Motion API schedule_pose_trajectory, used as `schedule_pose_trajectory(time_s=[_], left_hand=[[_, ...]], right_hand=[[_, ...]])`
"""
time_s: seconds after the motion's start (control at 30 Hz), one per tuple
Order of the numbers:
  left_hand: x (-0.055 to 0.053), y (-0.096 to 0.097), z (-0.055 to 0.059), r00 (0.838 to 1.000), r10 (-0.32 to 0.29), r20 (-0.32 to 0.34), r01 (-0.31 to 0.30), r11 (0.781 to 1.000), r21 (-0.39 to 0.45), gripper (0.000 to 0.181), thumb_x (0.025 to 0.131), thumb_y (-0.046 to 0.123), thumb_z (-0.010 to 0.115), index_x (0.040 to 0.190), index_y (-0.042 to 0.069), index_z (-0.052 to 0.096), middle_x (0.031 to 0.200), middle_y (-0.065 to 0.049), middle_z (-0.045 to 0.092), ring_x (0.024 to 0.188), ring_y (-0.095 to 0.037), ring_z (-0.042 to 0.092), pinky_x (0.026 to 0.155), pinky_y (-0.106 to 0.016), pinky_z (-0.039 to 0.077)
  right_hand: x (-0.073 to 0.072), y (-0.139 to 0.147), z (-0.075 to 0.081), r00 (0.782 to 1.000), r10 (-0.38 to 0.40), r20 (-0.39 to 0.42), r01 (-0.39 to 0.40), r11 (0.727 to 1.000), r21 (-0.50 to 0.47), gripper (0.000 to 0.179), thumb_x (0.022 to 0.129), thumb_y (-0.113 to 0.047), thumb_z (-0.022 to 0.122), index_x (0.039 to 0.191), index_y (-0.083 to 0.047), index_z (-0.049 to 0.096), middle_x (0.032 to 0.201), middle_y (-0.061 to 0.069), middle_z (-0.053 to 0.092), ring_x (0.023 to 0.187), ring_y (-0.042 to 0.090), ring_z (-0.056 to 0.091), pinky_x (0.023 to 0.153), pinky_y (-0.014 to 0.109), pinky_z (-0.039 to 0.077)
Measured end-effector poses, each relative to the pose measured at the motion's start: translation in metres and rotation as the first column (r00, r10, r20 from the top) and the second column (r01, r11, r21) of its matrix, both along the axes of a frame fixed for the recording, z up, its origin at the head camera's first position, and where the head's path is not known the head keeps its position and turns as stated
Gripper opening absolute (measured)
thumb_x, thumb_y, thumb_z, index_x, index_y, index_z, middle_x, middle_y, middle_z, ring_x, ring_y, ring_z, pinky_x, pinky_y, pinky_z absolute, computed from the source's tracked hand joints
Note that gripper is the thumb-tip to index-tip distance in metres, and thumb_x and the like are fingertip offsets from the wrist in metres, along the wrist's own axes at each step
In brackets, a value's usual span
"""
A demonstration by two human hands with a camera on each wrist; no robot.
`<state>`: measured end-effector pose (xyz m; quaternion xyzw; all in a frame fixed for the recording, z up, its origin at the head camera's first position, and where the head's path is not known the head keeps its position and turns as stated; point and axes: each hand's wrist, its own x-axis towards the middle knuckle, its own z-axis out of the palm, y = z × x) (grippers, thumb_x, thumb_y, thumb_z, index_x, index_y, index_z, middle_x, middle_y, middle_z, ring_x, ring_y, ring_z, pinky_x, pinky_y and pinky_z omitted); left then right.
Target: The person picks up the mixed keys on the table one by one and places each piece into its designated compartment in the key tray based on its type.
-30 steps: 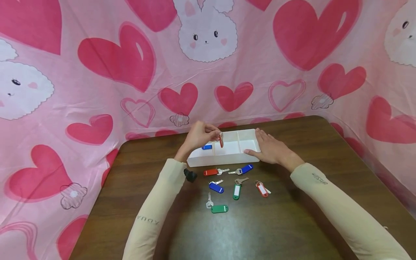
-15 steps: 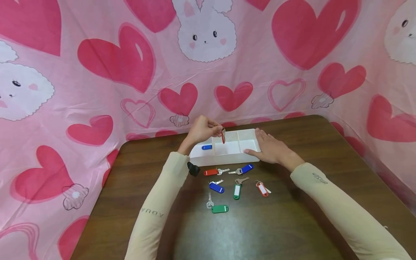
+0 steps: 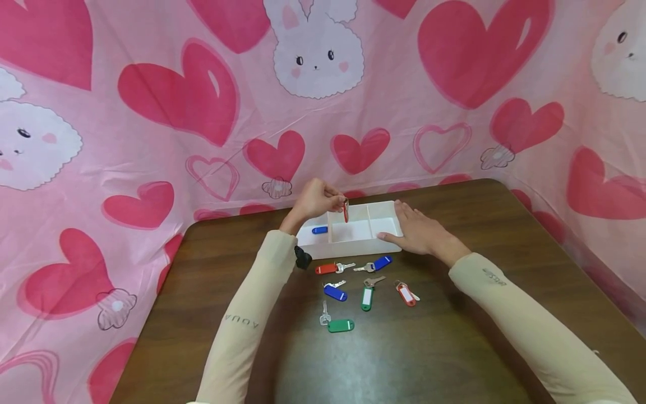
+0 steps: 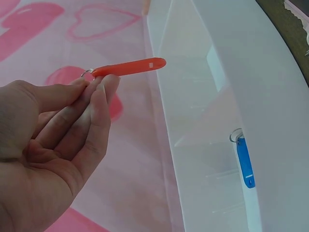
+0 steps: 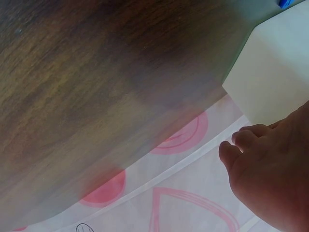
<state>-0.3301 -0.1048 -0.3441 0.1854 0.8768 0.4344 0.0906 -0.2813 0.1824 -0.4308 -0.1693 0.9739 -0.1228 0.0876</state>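
Note:
My left hand (image 3: 317,200) pinches a red key tag (image 4: 130,67) by its metal ring, between thumb and fingertips. The tag hangs above the middle compartment of a white divided box (image 3: 348,247); whether a key hangs with it I cannot tell. A blue key tag (image 3: 319,230) lies in the left compartment, its ring showing in the left wrist view. My right hand (image 3: 421,229) rests against the box's right end, fingers stretched along the wall and thumb at the front rim. In the right wrist view, that hand (image 5: 273,164) partly covers the box's end.
In front of the box several tagged keys lie on the wooden table (image 3: 434,348): red tags (image 3: 326,269) (image 3: 406,294), blue tags (image 3: 382,263) (image 3: 335,292) and green tags (image 3: 367,298) (image 3: 341,326). A pink heart-patterned cloth (image 3: 222,185) hangs behind the table.
My left hand has moved slightly right and up with the red key tag, then held nearly still. My right hand has stayed at the box's right end.

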Motion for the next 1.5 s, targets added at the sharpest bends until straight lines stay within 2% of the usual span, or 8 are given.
schedule_pose_trajectory(time_s=[0.07, 0.27, 0.57, 0.7, 0.87, 1.07, 1.3, 1.5], left_hand=[[-0.002, 0.001, -0.001, 1.0, -0.003, 0.014, 0.003, 1.0, 0.0, 0.018, 0.099, 0.009, 0.072, 0.107, -0.005, 0.08, 0.1, -0.022, 0.081, 0.084, -0.032, 0.081, 0.087, -0.05, 0.065], [-0.007, 0.003, -0.006, 0.998, 0.003, 0.055, -0.002, 1.0, -0.019, 0.018, 0.1, 0.01, 0.072, 0.106, -0.004, 0.08, 0.101, -0.021, 0.081, 0.083, -0.028, 0.081, 0.079, -0.036, 0.067], [-0.011, 0.008, -0.009, 0.997, -0.009, 0.081, 0.016, 0.997, -0.075, 0.019, 0.1, 0.008, 0.07, 0.106, -0.008, 0.079, 0.101, -0.022, 0.08, 0.079, -0.023, 0.079, 0.088, -0.045, 0.065], [-0.013, 0.01, -0.01, 0.997, -0.005, 0.08, 0.012, 0.996, -0.089, 0.018, 0.1, 0.006, 0.07, 0.105, -0.008, 0.079, 0.099, -0.023, 0.08, 0.085, -0.033, 0.08, 0.088, -0.045, 0.065], [-0.014, 0.013, -0.009, 0.998, -0.015, 0.065, 0.022, 0.993, -0.116, 0.017, 0.1, 0.007, 0.07, 0.103, -0.006, 0.08, 0.098, -0.023, 0.08, 0.095, -0.041, 0.079, 0.079, -0.034, 0.067], [-0.018, 0.016, -0.009, 0.997, -0.023, 0.072, 0.034, 0.988, -0.15, 0.017, 0.1, 0.007, 0.07, 0.101, -0.006, 0.081, 0.099, -0.021, 0.08, 0.092, -0.037, 0.08, 0.071, -0.024, 0.065], [-0.021, 0.017, -0.01, 0.995, -0.031, 0.09, 0.045, 0.985, -0.167, 0.018, 0.1, 0.009, 0.07, 0.103, -0.005, 0.081, 0.099, -0.021, 0.08, 0.089, -0.035, 0.08, 0.077, -0.031, 0.066], [-0.018, 0.014, -0.009, 0.997, -0.048, 0.062, 0.058, 0.983, -0.172, 0.022, 0.101, 0.009, 0.068, 0.108, -0.009, 0.078, 0.097, -0.023, 0.08, 0.093, -0.04, 0.079, 0.077, -0.031, 0.066]], right_hand=[[0.0, 0.0, 0.0, 1.0, -0.001, 0.002, 0.001, 1.0, 0.002, 0.122, 0.092, -0.086, 0.043, 0.167, 0.003, 0.005, 0.175, 0.025, 0.013, 0.164, 0.044, 0.015, 0.131, 0.058, 0.021], [0.001, 0.0, -0.003, 1.0, -0.002, 0.0, 0.002, 1.0, 0.003, 0.123, 0.092, -0.086, 0.042, 0.167, 0.003, 0.004, 0.176, 0.025, 0.012, 0.164, 0.043, 0.014, 0.132, 0.058, 0.02], [0.002, -0.001, -0.006, 1.0, -0.002, -0.005, 0.002, 1.0, 0.019, 0.122, 0.092, -0.086, 0.041, 0.166, 0.004, 0.006, 0.176, 0.025, 0.013, 0.164, 0.043, 0.014, 0.132, 0.058, 0.02], [0.001, -0.002, -0.006, 1.0, 0.008, -0.021, -0.007, 0.999, 0.045, 0.121, 0.092, -0.086, 0.04, 0.167, 0.003, 0.006, 0.176, 0.024, 0.012, 0.164, 0.042, 0.013, 0.132, 0.057, 0.018], [-0.001, -0.002, -0.006, 0.999, 0.015, -0.035, -0.013, 0.997, 0.071, 0.119, 0.093, -0.086, 0.038, 0.167, 0.002, 0.005, 0.177, 0.023, 0.007, 0.165, 0.042, 0.008, 0.133, 0.056, 0.015], [-0.002, -0.002, -0.004, 0.999, 0.018, -0.042, -0.014, 0.997, 0.082, 0.119, 0.093, -0.086, 0.037, 0.167, 0.002, 0.006, 0.177, 0.023, 0.005, 0.165, 0.043, 0.006, 0.133, 0.056, 0.014], [-0.003, -0.002, -0.004, 0.999, 0.02, -0.048, -0.016, 0.997, 0.08, 0.119, 0.093, -0.086, 0.037, 0.167, 0.003, 0.006, 0.177, 0.023, 0.007, 0.165, 0.042, 0.007, 0.133, 0.055, 0.015], [-0.001, 0.001, -0.002, 0.999, 0.014, -0.037, -0.011, 0.997, 0.076, 0.119, 0.093, -0.085, 0.039, 0.167, 0.002, 0.005, 0.177, 0.023, 0.006, 0.165, 0.042, 0.007, 0.133, 0.056, 0.015]])
